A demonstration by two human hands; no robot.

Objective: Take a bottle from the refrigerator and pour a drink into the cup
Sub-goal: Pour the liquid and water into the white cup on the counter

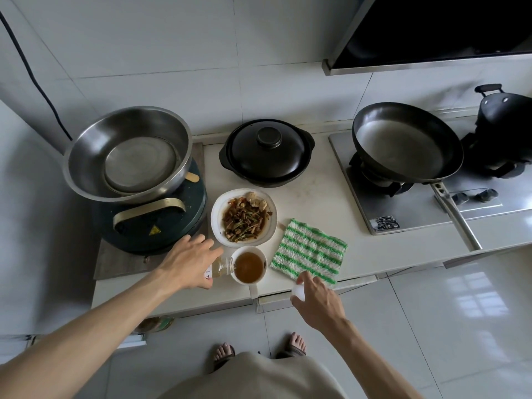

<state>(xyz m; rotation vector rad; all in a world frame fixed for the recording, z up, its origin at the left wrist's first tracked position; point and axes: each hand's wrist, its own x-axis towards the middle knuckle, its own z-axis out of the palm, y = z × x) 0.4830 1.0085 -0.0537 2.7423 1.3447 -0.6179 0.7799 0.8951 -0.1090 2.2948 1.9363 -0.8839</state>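
A clear plastic bottle (pixel 220 267) lies tipped on its side in my left hand (pixel 187 263), its mouth at the rim of a white cup (pixel 249 264). The cup stands near the counter's front edge and holds brown liquid close to the brim. My right hand (pixel 316 298) hovers over the counter edge to the right of the cup, fingers closed on a white bottle cap (pixel 298 292).
A plate of stir-fried food (pixel 244 217) sits just behind the cup. A green-striped cloth (pixel 309 251) lies to the right. A steel bowl (pixel 126 154) rests on a dark cooker, with a black clay pot (pixel 266 152) and a frying pan (pixel 406 142) on the stove.
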